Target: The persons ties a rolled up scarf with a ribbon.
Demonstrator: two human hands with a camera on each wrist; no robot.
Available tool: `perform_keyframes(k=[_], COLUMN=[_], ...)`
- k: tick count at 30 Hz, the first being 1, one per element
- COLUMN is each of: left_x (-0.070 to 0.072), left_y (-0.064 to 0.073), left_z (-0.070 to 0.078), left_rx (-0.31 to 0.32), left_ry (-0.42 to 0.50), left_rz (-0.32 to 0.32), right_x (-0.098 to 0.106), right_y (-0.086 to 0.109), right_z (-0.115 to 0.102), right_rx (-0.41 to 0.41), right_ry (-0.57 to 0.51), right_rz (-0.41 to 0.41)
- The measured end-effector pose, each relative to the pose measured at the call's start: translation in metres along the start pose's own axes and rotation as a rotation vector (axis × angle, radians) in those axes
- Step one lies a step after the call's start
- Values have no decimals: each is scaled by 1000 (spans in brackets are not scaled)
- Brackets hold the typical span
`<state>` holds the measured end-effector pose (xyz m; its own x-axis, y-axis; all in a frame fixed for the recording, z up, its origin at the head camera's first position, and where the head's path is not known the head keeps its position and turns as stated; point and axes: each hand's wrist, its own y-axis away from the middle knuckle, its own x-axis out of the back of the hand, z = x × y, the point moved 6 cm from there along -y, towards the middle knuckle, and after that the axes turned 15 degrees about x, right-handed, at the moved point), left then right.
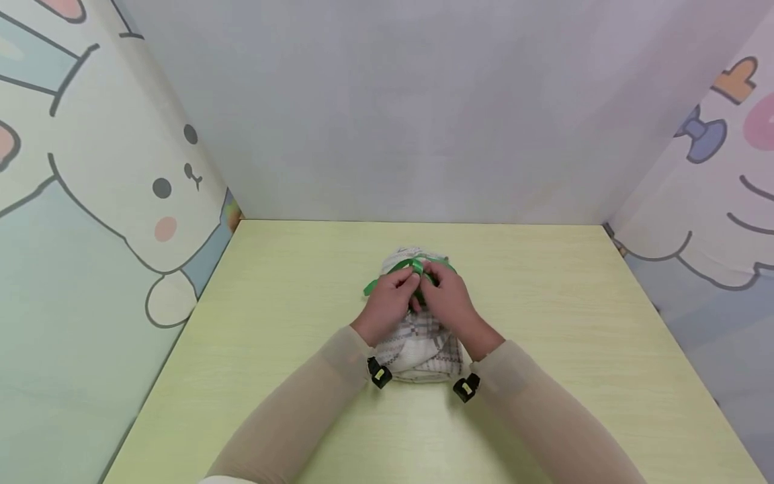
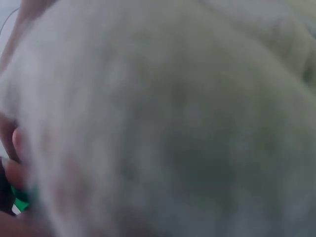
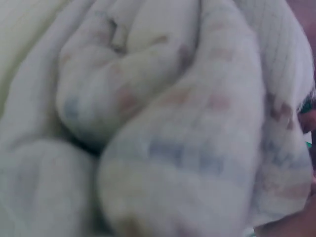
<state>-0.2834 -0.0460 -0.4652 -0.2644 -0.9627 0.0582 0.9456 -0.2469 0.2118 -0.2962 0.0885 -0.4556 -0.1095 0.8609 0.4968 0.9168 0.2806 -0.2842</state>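
Observation:
A whitish checked cloth, rolled or folded into a bundle, lies lengthwise on the table in front of me. Around its upper part runs a shiny green ribbon, with a loop standing up between my hands. My left hand pinches the ribbon between thumb and forefinger. Close against it, my right hand pinches the ribbon from the other side. Blurred cloth fills most of the left wrist view, a bit of green ribbon showing at its left edge. Thick folds of the cloth fill the right wrist view.
The bundle sits on a light yellow wood-grain table. A pale wall stands along the table's far edge. Panels with cartoon animals flank the left and right sides.

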Motion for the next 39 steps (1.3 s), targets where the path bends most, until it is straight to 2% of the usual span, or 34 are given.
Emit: perform_keyframes(k=[8, 10, 15, 17, 22, 24, 27, 30, 36, 39], left_x=[11, 11, 4, 3, 9, 12, 13, 13, 13, 14], left_y=[0, 0, -4, -7, -13, -14, -11, -9, -5, -4], left_z=[-1, 1, 6, 7, 5, 4, 5, 6, 6, 6], left_rx=[19, 11, -9, -10, 32, 45, 33, 13, -45, -80], left_ry=[-21, -17, -23, -40, -84, -146, -286, -375, -390, -393], left_rz=[188, 181, 35, 21, 104, 128, 149, 156, 150, 154], right_x=[7, 9, 10, 9, 7, 8, 10, 11, 6, 4], right_y=[-2, -2, -4, -5, -5, -4, -3, -2, 0, 0], right_z=[5, 5, 2, 3, 6, 7, 7, 3, -4, -6], right_rx=[54, 71, 111, 116, 100, 94, 113, 172, 302, 332], right_ry=[-83, -92, -98, -100, -93, -74, -28, 54, 238, 277], right_rz=[-86, -100, -106, -100, -99, -103, -109, -115, -165, -188])
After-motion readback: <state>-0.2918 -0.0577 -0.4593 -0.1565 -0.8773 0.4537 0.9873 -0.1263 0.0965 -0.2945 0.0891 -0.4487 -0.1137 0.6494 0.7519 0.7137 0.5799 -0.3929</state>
